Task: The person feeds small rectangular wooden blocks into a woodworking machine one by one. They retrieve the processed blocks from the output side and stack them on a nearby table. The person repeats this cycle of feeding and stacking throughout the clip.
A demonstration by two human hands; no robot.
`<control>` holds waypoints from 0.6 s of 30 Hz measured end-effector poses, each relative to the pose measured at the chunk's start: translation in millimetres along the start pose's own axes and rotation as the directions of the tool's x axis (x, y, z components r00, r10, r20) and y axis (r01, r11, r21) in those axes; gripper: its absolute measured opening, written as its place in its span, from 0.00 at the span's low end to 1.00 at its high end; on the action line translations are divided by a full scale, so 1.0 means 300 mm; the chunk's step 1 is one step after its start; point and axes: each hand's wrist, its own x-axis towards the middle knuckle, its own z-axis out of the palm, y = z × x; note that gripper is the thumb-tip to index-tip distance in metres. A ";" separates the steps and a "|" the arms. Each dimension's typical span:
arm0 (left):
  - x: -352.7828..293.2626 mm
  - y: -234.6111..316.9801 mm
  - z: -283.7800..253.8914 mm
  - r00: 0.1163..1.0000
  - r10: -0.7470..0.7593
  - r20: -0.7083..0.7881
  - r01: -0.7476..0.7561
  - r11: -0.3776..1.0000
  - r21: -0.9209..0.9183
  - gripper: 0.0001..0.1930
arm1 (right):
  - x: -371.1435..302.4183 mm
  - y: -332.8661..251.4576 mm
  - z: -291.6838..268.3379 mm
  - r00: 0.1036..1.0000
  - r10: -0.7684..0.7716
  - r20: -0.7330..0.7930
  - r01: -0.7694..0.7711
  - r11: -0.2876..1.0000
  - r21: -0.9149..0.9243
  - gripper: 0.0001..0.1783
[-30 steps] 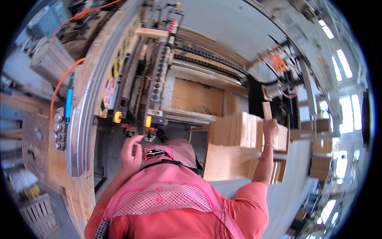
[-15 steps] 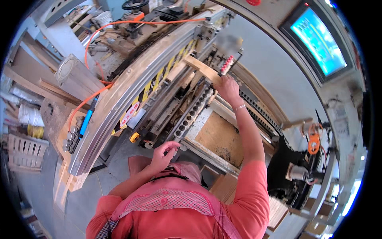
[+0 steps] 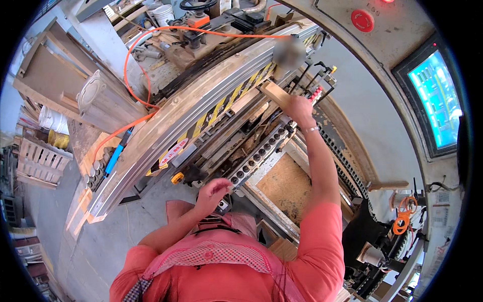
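My right hand point(image 3: 300, 109) reaches far over the machine, closed round the near end of a pale wooden strip point(image 3: 275, 94). The strip's other end points at the beam with yellow and black stripes point(image 3: 218, 116). Below the wrist runs a metal bar with a row of round dark holes point(image 3: 257, 157). My left hand point(image 3: 211, 196) is raised in front of my body, close to that bar's near end. Its fingers are curled together, and whatever may be between them cannot be made out. A row of red-tipped parts point(image 3: 315, 94) stands just beyond my right hand.
An orange hose point(image 3: 132, 80) curves over the beam on the left, beside a blue tube-shaped tool point(image 3: 114, 160). At right hang a lit screen point(image 3: 434, 98) and a red button point(image 3: 362, 20). A dusty tan panel point(image 3: 284, 183) lies inside the machine frame. A slatted crate point(image 3: 44, 158) stands far left.
The whole view has shifted, bringing the red button into sight. Against the machine, my right hand has moved closer to the striped beam, still gripping the strip. My left hand stays curled.
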 end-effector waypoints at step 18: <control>0.128 -0.015 0.061 0.992 0.126 -0.001 -0.123 0.961 -0.246 0.13 | -0.346 -0.042 -0.093 0.970 -0.156 0.188 0.089 0.942 0.324 0.22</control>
